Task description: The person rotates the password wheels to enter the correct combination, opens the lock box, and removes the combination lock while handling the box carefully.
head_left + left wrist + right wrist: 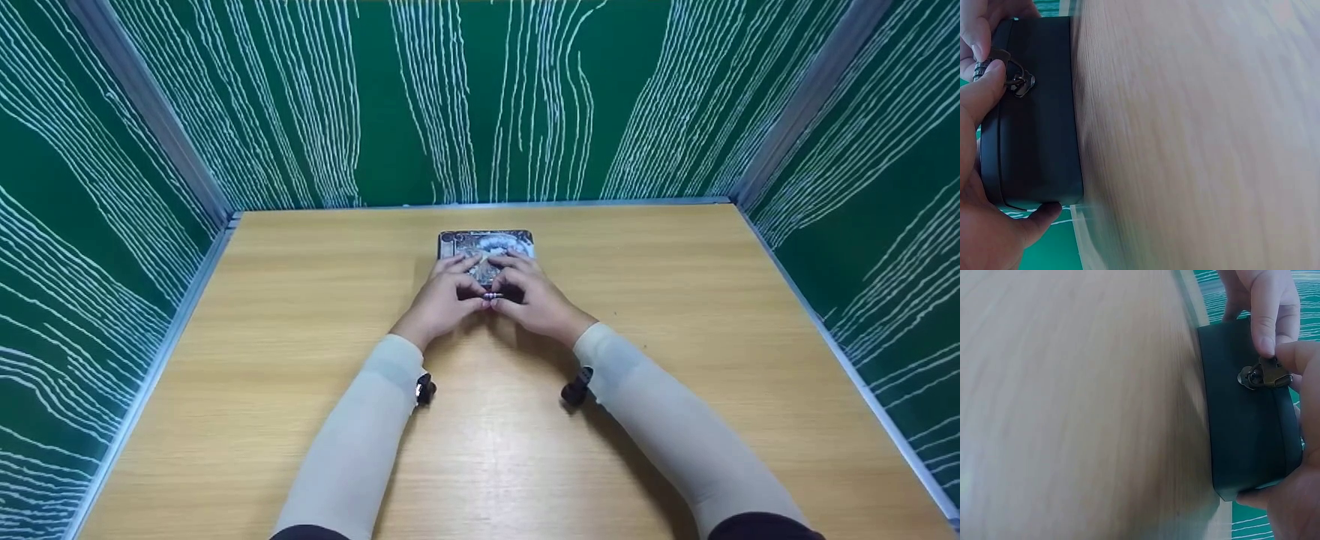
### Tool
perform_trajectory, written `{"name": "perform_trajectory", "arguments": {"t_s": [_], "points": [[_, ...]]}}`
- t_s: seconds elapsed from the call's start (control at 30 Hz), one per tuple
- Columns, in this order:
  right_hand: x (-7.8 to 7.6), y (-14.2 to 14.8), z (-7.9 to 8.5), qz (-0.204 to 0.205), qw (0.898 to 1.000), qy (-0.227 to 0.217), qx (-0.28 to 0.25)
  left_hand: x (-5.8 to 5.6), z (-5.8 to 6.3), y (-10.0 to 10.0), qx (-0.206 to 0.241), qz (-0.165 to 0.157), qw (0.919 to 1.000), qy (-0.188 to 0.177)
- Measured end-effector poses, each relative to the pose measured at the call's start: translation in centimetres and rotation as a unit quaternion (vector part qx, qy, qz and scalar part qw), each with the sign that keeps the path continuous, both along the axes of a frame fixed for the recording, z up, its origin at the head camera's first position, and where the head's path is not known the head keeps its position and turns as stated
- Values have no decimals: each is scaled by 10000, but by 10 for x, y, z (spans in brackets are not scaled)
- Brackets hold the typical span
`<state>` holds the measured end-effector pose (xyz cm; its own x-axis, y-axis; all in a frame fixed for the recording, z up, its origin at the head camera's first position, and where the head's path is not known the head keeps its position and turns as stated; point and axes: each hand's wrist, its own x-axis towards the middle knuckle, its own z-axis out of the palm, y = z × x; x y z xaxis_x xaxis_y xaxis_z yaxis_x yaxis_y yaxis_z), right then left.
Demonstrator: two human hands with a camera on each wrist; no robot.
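Note:
A small dark box [1039, 124] with a patterned, picture-printed lid [486, 244] sits toward the back of the table. On its front hangs a small combination padlock [981, 68] with ridged dials, by a bronze-coloured metal clasp [1272, 374]. My left hand [442, 298] pinches the padlock with thumb and forefinger from the left. From the right, my right hand [541, 298] pinches it too, the fingertips of both hands close together. Other fingers of each hand rest on the lid and along the box's sides. Fingers partly hide the padlock.
The box stands on a light wooden table [300, 315]. Green panels with white wavy lines [487, 105] rise behind it and on both sides, joined by grey metal corner posts [161, 112]. Small black cameras are strapped at both wrists, over pale sleeves [352, 442].

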<state>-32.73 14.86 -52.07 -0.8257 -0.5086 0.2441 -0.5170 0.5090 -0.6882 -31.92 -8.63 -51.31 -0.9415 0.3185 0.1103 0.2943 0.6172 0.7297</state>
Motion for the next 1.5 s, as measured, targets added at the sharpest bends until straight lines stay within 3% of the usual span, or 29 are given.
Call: {"name": "perform_trajectory", "arguments": {"t_s": [1.5], "points": [[0,1,1,68,9998,100,172,0,-1,1,49,52,10000,-41]]}}
